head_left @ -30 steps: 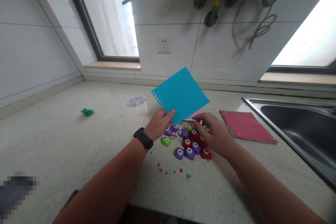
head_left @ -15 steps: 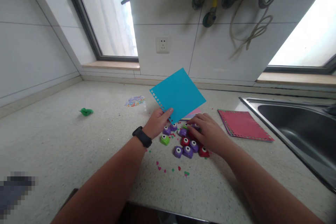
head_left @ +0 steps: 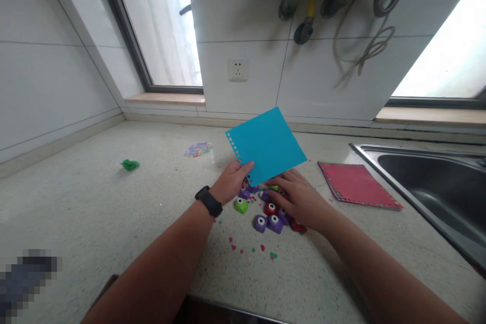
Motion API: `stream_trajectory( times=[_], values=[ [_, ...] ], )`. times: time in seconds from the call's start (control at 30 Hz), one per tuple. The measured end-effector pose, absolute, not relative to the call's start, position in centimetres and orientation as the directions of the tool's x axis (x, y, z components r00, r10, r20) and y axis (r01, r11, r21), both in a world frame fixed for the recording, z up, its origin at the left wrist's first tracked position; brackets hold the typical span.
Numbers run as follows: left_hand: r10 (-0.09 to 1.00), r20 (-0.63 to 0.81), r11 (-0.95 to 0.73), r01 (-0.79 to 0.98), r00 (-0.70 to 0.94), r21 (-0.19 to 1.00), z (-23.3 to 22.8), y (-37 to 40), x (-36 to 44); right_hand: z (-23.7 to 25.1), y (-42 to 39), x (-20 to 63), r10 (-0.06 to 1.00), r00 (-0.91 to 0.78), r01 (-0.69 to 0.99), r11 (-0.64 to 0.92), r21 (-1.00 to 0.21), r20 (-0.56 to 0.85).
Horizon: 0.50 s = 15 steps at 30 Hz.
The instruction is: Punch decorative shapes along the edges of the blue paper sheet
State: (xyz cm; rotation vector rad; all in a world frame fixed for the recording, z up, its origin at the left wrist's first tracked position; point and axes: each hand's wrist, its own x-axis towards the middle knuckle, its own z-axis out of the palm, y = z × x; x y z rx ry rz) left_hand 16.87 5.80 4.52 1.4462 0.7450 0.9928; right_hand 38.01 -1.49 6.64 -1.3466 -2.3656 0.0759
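Left hand [head_left: 232, 182]: grip clenched on the lower corner of the blue paper sheet [head_left: 267, 145], thumb on the near face, fingers behind; sheet held tilted above the tabletop [head_left: 94, 202], its punched edge facing left.
Blue sheet position: in the air, just over the far side of the punch cluster, apart from the tabletop.
Right hand [head_left: 299, 200]: palm down over the small craft punches [head_left: 270, 215], fingers spread and curled, touching the far ones; grip loosely open; whether one punch is already pinched cannot be told, the fingers hide it.
Punches: purple, red and one green [head_left: 240, 205], bunched together on the tabletop between the two hands.
Technique note (judgement): picking one punch cleanly probably calls for pinching its sides with thumb and forefinger, so the neighbours stay put; the sheet is best kept taut and level by the left grip, unpunched edge towards the right hand.
Nearby: paper confetti [head_left: 252, 249] in front of the punches; pink sheet [head_left: 357, 185] to the right, beside the sink [head_left: 429, 172]; green scrap [head_left: 129, 164] well apart, left.
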Motion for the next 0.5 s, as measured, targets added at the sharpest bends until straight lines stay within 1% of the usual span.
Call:
stream_trajectory(
  times=[0.2,0.5],
  values=[
    [0.888,0.149,-0.119,-0.094,0.436,0.988,4.45,5.83,16.88,6.72,-1.37,38.2,0.826,-0.447,0.799,0.541,-0.261,0.344],
    [0.894,0.137,-0.106,-0.096,0.427,0.99,4.69,5.7,16.97,6.62,-1.45,37.88,0.85,-0.45,0.828,0.512,-0.23,0.273]
  ],
)
